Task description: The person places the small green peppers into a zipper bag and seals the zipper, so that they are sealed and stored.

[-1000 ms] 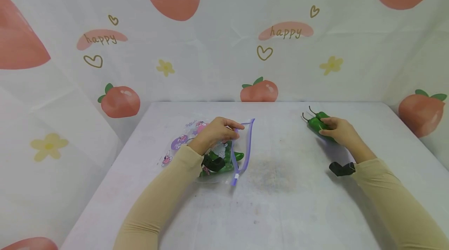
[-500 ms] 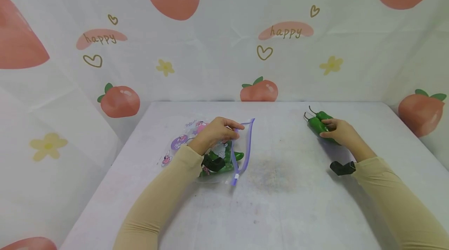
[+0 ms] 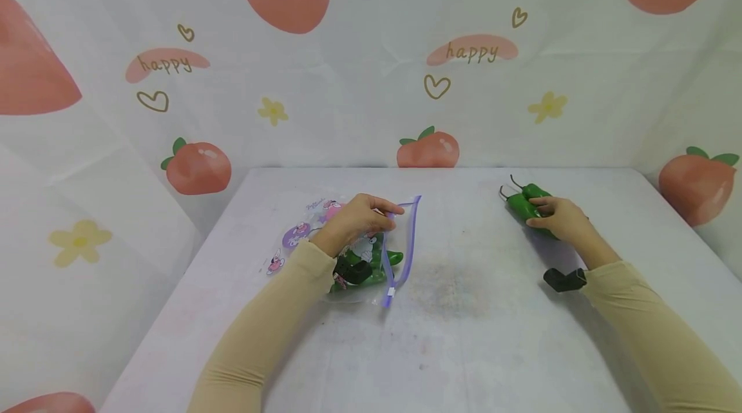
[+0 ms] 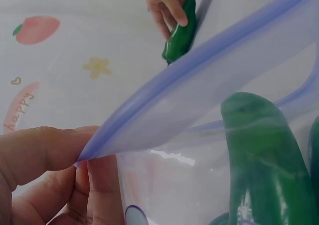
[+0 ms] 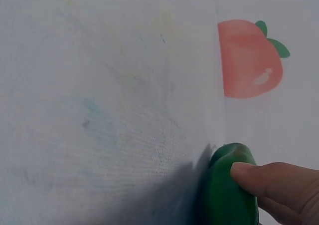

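Observation:
My left hand (image 3: 361, 218) pinches the purple rim of a clear zip bag (image 3: 410, 242) printed with cartoon figures. In the left wrist view, thumb and fingers hold a corner of that rim, and the mouth gapes. Green peppers (image 4: 264, 155) lie inside, one tip (image 3: 395, 258) towards the opening; the left wrist hides some of them. To the right, my right hand (image 3: 563, 220) grips a green pepper (image 3: 523, 208), its thumb on the near side in the right wrist view. A second green pepper (image 3: 534, 191) lies close behind, partly covered by the hand.
A white, faintly stained table (image 3: 452, 348) carries everything. Behind it hangs a white cloth backdrop (image 3: 348, 110) with peaches, hearts and flowers. Bare tabletop separates the bag's mouth from the right hand. A black strap (image 3: 565, 279) sits at the right wrist.
The pepper in my right hand has shifted very slightly, right and then back left. My left hand and the bag have stayed in place.

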### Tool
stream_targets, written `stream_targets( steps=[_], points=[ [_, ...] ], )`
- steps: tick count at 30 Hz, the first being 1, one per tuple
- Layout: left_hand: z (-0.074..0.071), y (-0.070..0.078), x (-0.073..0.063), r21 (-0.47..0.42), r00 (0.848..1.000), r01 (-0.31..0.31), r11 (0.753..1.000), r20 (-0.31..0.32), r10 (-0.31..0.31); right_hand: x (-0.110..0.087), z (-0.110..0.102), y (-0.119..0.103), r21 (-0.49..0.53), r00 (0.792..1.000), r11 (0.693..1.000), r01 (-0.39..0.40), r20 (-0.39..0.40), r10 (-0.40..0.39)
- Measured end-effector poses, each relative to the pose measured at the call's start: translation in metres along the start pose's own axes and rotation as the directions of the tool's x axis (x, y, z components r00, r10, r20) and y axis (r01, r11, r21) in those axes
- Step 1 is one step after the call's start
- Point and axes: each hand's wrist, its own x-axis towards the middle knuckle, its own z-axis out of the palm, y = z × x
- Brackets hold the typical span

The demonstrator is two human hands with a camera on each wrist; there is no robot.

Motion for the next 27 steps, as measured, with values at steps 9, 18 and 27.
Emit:
stream_targets(
  steps=[9,18,27],
  points=[
    [0.0,0.0,0.0,-0.018,1.0,0.008,1.0,0.003,-0.008,-0.004,0.0,-0.009,0.009,1.0,1.0,0.025,-0.007,-0.025],
    [-0.001,0.001,-0.001,-0.016,1.0,0.003,1.0,0.005,-0.003,-0.005,0.001,-0.018,-0.03,0.996,0.996,0.08,-0.033,-0.081],
    [-0.001,0.001,-0.001,-0.017,1.0,-0.004,1.0,0.003,0.004,-0.01,0.002,-0.033,-0.011,0.994,0.995,0.103,-0.041,-0.103]
  ],
)
